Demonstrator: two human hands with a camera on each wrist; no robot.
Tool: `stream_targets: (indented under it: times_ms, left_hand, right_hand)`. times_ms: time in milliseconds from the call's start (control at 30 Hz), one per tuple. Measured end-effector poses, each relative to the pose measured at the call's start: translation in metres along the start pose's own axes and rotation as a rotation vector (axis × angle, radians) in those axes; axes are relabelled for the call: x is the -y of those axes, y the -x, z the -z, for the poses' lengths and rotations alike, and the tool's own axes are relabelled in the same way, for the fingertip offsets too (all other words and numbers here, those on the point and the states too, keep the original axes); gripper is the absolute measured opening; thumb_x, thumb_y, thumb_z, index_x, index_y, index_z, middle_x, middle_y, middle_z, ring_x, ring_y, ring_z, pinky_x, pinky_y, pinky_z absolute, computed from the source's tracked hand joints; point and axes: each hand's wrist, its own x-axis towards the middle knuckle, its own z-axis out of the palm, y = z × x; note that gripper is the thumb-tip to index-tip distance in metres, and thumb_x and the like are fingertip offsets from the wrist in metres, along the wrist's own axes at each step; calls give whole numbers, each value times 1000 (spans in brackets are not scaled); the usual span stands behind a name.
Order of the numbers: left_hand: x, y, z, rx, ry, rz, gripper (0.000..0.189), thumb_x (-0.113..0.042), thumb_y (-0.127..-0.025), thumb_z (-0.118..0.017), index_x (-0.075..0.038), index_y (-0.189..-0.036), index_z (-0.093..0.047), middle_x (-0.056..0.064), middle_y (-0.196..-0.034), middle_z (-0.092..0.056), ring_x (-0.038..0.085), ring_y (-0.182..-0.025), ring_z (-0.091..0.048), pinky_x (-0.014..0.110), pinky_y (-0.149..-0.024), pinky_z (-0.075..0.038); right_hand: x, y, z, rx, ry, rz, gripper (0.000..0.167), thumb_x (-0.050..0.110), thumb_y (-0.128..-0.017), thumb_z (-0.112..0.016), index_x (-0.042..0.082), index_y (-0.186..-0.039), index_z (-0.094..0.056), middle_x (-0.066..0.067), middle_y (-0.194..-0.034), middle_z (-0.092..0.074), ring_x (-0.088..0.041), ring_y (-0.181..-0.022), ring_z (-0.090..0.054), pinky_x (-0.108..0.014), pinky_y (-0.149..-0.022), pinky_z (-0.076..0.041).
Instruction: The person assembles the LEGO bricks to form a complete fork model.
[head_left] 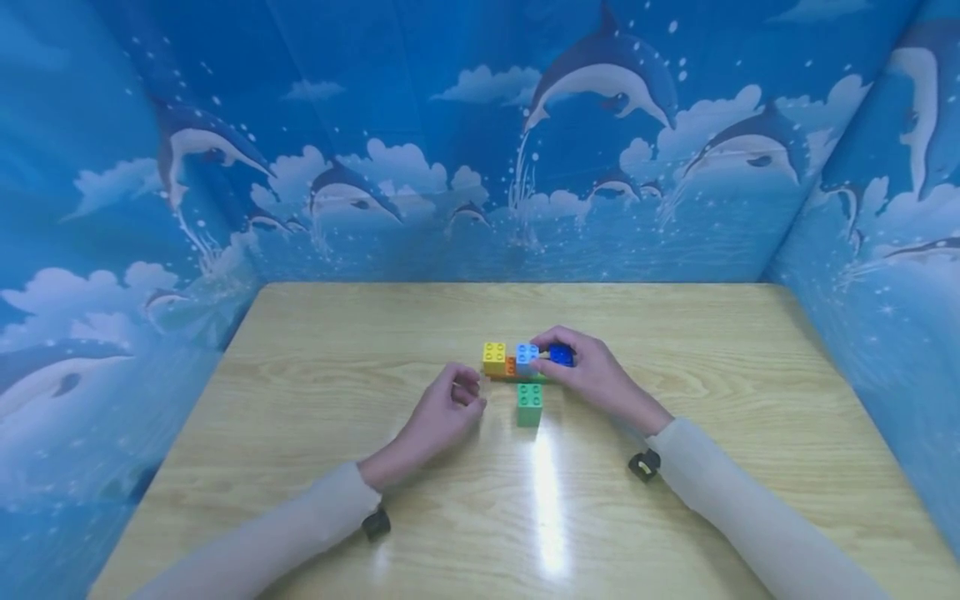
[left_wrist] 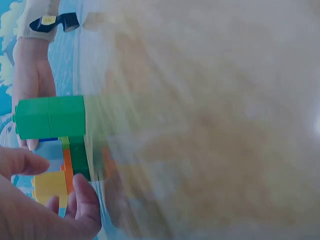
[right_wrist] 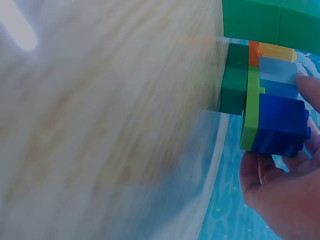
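A small assembly of toy building blocks stands on the table. A yellow block, a light blue block and a dark blue block sit on an orange piece and a lime piece, with a dark green block underneath. My right hand pinches the light blue block, thumb in front and index finger behind; its other fingers curl near the dark blue one. Beside the yellow block, my left hand holds nothing, its fingers loosely bent. Nearer me stands a green two-block stack.
The wooden table extends on all sides of the blocks. A blue curtain printed with dolphins surrounds its back and sides. Dark bands with small devices hang at the left cuff and right cuff.
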Motion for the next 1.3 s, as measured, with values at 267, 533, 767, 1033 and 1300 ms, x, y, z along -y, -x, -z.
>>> stream_targets:
  times_ms: [267, 533, 767, 1033, 1300]
  left_hand:
    - [-2, -14, 8, -92, 6, 68, 60, -11, -98, -78, -5, -152, -51, 12, -142, -62, 23, -109, -66, 37, -90, -60]
    - [-4, -29, 3, -17, 47, 60, 73, -7, -96, -79, -11, -161, -46, 9, -148, -59, 22, -100, -67, 32, -71, -61]
    - [-6, -38, 5, -5, 27, 71, 62, -4, -98, -78, -17, -155, -57, 5, -145, -62, 22, -103, -67, 36, -73, -62]
    - [-1, -41, 7, 24, 3, 38, 52, 1, -97, -79, -10, -145, -64, 10, -143, -65, 22, -105, -69, 35, -78, -63]
    - [-1, -46, 6, 62, 51, -31, 55, 5, -97, -76, -9, -148, -62, 15, -135, -68, 24, -97, -71, 35, -77, -63]
  right_hand:
    - [-3, -3, 2, -28, 23, 52, 74, 40, -103, -78, 14, -164, -45, -12, -148, -61, -32, -139, -56, -58, -117, -43]
    - [-13, 11, 16, -10, 28, -66, 72, 47, -107, -71, 17, -166, -42, -15, -150, -57, -35, -134, -58, -60, -112, -48]
    - [-17, 23, 23, 39, 32, -49, 62, 43, -110, -67, 15, -161, -48, -17, -146, -61, -39, -131, -64, -59, -108, -52]
    - [-16, 28, 23, 80, 14, -39, 49, 23, -112, -66, 16, -158, -51, -17, -145, -64, -36, -126, -66, -53, -101, -58]
    - [-14, 29, 26, 127, 48, -47, 50, 22, -116, -56, 19, -164, -42, -16, -145, -61, -35, -129, -63, -55, -105, -56]
